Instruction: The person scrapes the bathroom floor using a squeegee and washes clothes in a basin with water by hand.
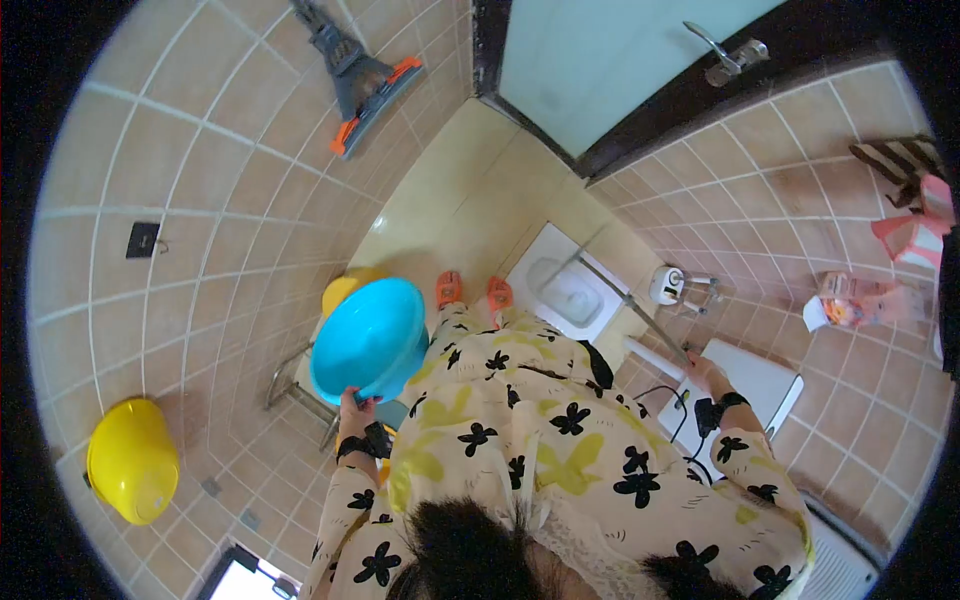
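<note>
Two hands are in my head view, both occupied; clock positions are read from the centre of that view. At eight o'clock the left hand point(358, 408) holds the near rim of a blue basin point(370, 328), fingers closed over the edge. The basin lies at nine o'clock, just beside the wearer's leg, its opening turned up toward my camera; I cannot tell whether its base touches the floor. A yellow vessel point(340, 292) shows partly behind it, and a metal rack point(283, 382) is near it at eight o'clock.

Between three and four o'clock, the right hand point(706, 374) is closed around a grey pole point(643, 315). The pole slants inward to a thin cross-piece over the squat toilet point(540, 262) at three o'clock; I cannot tell whether that end touches the pan. Just beside this hand, at four o'clock, I record a flat white surface point(778, 400).

Both wrists carry black straps point(366, 443). Orange slippers point(449, 289) are near the centre. A second yellow vessel point(132, 462) is against the tiled wall at eight o'clock, a grey-and-orange mop point(348, 75) is at eleven, and a door point(600, 75) with a metal handle point(733, 64) is at one.
</note>
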The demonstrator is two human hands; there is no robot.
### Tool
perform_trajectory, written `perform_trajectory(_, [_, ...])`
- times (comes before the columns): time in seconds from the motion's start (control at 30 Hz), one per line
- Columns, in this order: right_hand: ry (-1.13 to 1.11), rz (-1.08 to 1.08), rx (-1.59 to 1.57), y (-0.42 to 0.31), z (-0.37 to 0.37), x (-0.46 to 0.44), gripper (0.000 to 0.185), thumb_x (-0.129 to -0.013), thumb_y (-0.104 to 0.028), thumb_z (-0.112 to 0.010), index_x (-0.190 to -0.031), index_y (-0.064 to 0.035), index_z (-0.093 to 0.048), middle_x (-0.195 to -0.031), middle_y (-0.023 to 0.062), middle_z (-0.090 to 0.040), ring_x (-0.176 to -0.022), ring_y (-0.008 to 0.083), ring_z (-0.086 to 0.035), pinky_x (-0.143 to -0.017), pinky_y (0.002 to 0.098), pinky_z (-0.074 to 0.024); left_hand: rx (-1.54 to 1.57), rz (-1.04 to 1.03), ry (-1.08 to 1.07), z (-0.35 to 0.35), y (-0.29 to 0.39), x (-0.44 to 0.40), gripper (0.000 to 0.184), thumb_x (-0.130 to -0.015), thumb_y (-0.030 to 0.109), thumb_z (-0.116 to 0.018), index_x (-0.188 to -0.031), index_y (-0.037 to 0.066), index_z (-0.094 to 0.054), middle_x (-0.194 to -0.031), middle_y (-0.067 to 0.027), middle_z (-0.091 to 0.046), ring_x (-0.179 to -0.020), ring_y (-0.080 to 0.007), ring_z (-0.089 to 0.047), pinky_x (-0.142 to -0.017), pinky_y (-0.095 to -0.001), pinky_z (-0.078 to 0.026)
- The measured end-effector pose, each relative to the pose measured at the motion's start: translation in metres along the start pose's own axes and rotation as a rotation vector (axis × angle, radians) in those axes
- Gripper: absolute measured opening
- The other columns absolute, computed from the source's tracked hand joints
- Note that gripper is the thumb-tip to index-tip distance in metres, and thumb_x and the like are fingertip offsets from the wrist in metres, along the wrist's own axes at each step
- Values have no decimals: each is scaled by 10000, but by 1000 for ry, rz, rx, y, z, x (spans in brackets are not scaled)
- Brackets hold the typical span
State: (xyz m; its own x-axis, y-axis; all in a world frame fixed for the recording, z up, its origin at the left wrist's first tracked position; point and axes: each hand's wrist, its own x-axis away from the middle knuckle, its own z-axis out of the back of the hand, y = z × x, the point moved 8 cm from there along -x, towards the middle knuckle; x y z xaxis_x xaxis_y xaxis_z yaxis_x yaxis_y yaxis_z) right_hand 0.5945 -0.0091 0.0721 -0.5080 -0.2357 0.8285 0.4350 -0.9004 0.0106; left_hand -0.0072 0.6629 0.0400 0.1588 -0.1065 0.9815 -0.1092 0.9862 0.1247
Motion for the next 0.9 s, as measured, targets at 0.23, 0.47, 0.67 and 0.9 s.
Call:
perform_trajectory(0.23, [-184,-282,-75,-88,87,66,367,-880,-255,-363,-1218,-188,-486,-716,137,-598,-432,211,-518,-350,338,-403,-112,-69,-53,-37,60,-6,368,-722,203,-537,-983,-44,-459,-870,-225,-542,-628,-327,-569,-418,-216,-471])
perform_trajectory(0.47, [97,40,-48,-245,154,24,334,-882,-258,-396,-1177,-123,-474,-852,206,-612,-737,344,-598,-646,454,-469,-179,-120,-96,-56,91,-17,416,-729,220,-540,-1054,-20,-443,-928,-245,-539,-695,-335,-550,-448,-220,-479])
perform_trajectory(0.67, [195,104,-106,-415,198,-96,353,-857,-204,-399,-1192,-125,-475,-950,185,-622,-872,349,-608,-721,454,-484,-183,-60,-118,-65,104,8,438,-732,221,-554,-1071,-34,-444,-973,-261,-528,-810,-399,-569,-441,-227,-471])
perform_trajectory(0.9, [353,123,-100,-544,213,-226,384,-822,-172,-467,-1198,-96,-456,-1034,181,-602,-964,328,-588,-780,426,-485,-259,-222,-132,-42,130,23,326,-726,150,-583,-1002,2,-492,-862,-155,-572,-692,-344,-601,-440,-201,-480])
